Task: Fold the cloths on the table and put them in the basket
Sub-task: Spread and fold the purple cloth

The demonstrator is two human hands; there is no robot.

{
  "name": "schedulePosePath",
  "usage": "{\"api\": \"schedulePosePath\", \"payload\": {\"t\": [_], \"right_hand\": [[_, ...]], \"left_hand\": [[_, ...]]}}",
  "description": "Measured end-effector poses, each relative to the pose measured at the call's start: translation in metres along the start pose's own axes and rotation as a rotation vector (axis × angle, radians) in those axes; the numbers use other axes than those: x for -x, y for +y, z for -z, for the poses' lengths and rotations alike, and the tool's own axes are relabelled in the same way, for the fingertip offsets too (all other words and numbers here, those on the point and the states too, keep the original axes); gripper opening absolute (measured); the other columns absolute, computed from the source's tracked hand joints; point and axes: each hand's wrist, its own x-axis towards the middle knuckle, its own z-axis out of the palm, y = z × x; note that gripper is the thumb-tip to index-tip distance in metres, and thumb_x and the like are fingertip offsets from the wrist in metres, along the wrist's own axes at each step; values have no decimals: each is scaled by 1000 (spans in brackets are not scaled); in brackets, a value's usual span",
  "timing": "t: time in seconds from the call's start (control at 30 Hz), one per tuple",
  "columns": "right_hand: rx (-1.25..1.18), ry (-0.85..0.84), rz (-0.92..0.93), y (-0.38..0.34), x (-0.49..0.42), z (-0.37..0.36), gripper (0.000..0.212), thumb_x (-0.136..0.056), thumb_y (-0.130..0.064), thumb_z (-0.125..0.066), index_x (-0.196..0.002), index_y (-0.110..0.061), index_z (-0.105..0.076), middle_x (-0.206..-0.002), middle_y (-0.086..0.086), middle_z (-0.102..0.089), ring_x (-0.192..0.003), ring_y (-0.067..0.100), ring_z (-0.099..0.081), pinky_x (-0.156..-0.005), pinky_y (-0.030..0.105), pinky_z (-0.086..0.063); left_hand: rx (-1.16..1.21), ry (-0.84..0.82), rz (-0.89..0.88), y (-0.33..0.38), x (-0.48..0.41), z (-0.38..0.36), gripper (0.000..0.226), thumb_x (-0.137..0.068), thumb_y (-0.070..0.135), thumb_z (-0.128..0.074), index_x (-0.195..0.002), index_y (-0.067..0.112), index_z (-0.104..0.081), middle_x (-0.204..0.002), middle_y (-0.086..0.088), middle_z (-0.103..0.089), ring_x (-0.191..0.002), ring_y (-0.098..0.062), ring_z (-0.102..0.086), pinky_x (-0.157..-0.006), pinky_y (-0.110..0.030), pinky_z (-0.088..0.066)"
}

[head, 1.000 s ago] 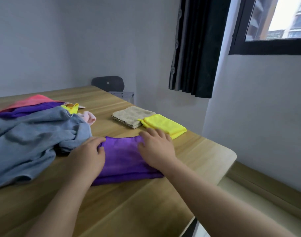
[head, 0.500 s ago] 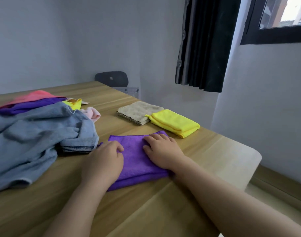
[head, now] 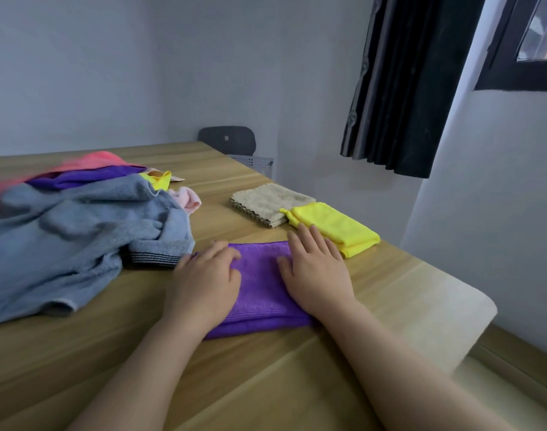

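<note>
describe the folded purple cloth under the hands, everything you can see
The folded purple cloth is soft, fine-napped fabric, microfibre by its look, folded into a layered rectangle lying flat on the wooden table. The left hand rests on its left part, the right hand lies flat on its right part. The folded yellow cloth sits just beyond its far right corner.

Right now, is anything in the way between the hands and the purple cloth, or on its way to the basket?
Nothing is between them: the left hand and right hand both rest right on the purple cloth. No basket shows in this view, so its way there cannot be judged.
</note>
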Motion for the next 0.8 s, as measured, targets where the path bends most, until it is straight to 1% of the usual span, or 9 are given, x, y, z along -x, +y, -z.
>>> {"api": "schedulePosePath", "payload": {"t": [0.07, 0.13, 0.37, 0.43, 0.53, 0.6, 0.67, 0.73, 0.8], "right_hand": [[-59, -95, 94, -2, 0, 0, 56, -99, -46, -25, -148, -20, -21, -158, -3, -12, -146, 15, -3, -117, 33, -4], [-80, -246, 96, -3, -3, -2, 59, -97, -53, -25, -148, -23, -22, -158, -5, -15, -146, 13, -6, -117, 34, -5], [-38, -290, -36, 3, -6, -7, 79, -90, -68, -24, -151, -19, -12, -159, -2, -5, -146, 14, 0, -117, 35, -3], [-26, -290, -31, 5, -7, -5, 81, -89, -69, -23, -151, -18, -11, -159, -2, -5, -147, 15, 0, -117, 35, -3], [-34, -292, 69, 7, -11, -2, 76, -91, -66, -23, -150, -19, -14, -159, -2, -8, -146, 14, -2, -117, 34, -3], [-42, -308, 130, 7, -10, -1, 72, -92, -64, -24, -149, -21, -17, -159, -4, -11, -146, 12, -4, -117, 33, -4], [-81, -271, 121, 8, -8, -3, 67, -93, -62, -26, -148, -23, -22, -158, -6, -15, -146, 12, -7, -116, 33, -8], [-121, -173, 24, 10, -5, -4, 60, -94, -58, -29, -143, -23, -31, -153, -5, -27, -143, 14, -18, -113, 34, -18], [-96, -74, -94, 14, -2, -2, 54, -94, -55, -32, -136, -22, -40, -144, -3, -41, -134, 20, -34, -106, 35, -26]], "left_hand": [[0, -185, -22, -2, 1, -6, 48, -99, 32, -30, -146, 32, -21, -158, 11, -7, -146, -9, -2, -117, -35, -5], [-65, -346, 43, -8, 2, -8, 53, -99, 46, -23, -149, 36, -7, -158, 13, 4, -145, -8, 8, -119, -38, 0], [-198, -435, 158, -4, 2, -2, 70, -95, 59, -19, -151, 18, -5, -159, 4, 4, -146, -10, 1, -117, -37, -8], [-228, -388, 169, 1, 1, 3, 65, -96, 54, -22, -148, 14, -21, -158, 0, -12, -144, -12, -13, -114, -36, -14], [-156, -121, 138, 0, -1, 6, 37, -97, 42, -30, -115, 21, -53, -138, 2, -46, -131, -15, -39, -107, -33, -24], [-82, -130, 89, -3, 0, 2, 37, -97, 44, -31, -126, 26, -46, -152, 4, -28, -142, -13, -19, -114, -35, -15], [-78, -295, 76, -6, 1, -7, 52, -98, 50, -24, -146, 31, -21, -158, 11, -3, -145, -9, 2, -118, -39, -4], [-108, -374, 100, -8, 1, -10, 58, -96, 56, -19, -149, 34, -6, -158, 12, 3, -145, -9, 7, -118, -40, -1], [-116, -357, 149, -13, 2, -8, 63, -95, 59, -20, -149, 32, -6, -159, 7, 3, -146, -13, 3, -117, -42, -6]]}}
